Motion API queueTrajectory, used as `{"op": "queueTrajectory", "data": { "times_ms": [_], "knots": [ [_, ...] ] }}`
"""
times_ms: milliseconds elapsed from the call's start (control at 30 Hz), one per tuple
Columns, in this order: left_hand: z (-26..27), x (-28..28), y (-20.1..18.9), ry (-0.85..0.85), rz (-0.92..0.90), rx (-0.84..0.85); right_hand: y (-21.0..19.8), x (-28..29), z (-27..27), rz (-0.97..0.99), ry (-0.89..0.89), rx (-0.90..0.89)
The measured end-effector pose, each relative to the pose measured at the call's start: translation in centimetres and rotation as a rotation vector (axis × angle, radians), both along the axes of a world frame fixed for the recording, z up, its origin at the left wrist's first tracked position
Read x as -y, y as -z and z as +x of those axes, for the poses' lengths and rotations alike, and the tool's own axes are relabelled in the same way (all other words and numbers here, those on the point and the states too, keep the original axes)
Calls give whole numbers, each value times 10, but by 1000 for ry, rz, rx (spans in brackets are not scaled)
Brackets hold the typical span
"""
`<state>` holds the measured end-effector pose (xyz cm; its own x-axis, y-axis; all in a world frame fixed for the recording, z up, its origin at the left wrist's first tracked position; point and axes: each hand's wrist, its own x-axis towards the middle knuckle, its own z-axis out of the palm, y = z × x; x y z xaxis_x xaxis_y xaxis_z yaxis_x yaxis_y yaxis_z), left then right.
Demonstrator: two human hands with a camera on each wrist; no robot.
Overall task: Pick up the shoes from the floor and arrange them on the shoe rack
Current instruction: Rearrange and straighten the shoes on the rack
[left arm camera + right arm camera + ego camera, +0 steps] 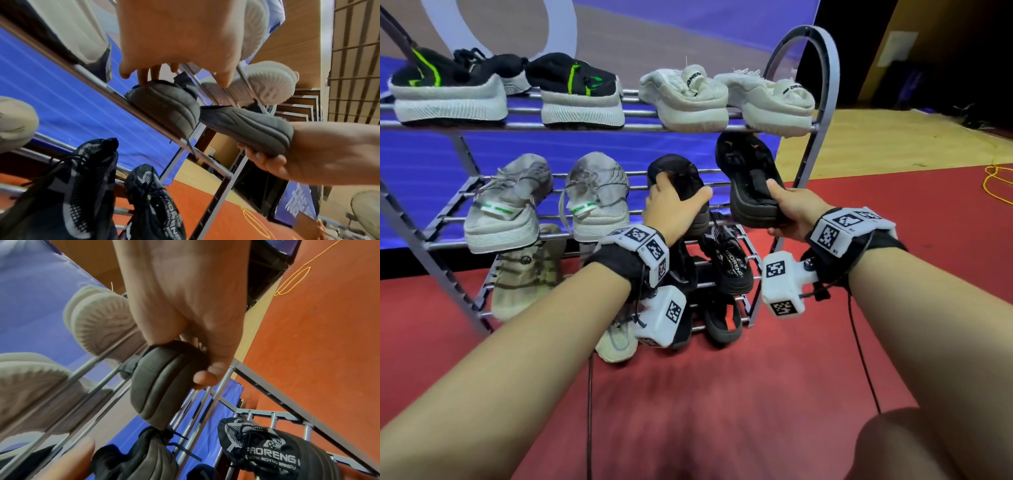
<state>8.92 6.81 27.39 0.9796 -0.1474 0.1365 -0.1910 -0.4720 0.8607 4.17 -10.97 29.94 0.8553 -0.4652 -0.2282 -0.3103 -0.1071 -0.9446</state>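
I am setting the last pair down on the middle tier of the grey metal-bar shoe rack point(822, 102). My left hand point(671, 209) lies over the left black slip-on shoe with a thick dark rubber sole point(678, 185), fingers spread and curved across its upper, thumb on the right side; from the left wrist view its sole point(166, 107) already rests on the front bar of that tier. My right hand point(791, 209) grips the heel of the right black slip-on shoe point(750, 178), thumb pressed inside the opening and fingers curled under the sole. This one is tilted, toe raised towards the underside of the top tier, and I judge it is not seated on the bars yet.

The space for it is the gap between the left shoe and the rack's right end frame. Next I need to lower the toe, slide the shoe back until the sole bridges the bars, keep it level with its partner, and only then loosen my fingers. The sole could slip between bars if I let go early.
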Motion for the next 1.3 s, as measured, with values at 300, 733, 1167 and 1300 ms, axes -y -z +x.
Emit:
{"op": "queueTrajectory", "data": {
  "times_ms": [300, 733, 1167, 1300],
  "knots": [
    [22, -15, 21, 206, 154, -30, 29, 21, 13, 96, 60, -25],
    [26, -17, 32, 185, 162, 121, 35, 1, 23, 275, 52, 100],
    [27, -11, 31, 188, 199, 145, 38, 8, 19, 293, 43, 84],
    [26, -11, 32, 178, 179, 146, 35, 8, 16, 218, 19, 38]
  ]
}}
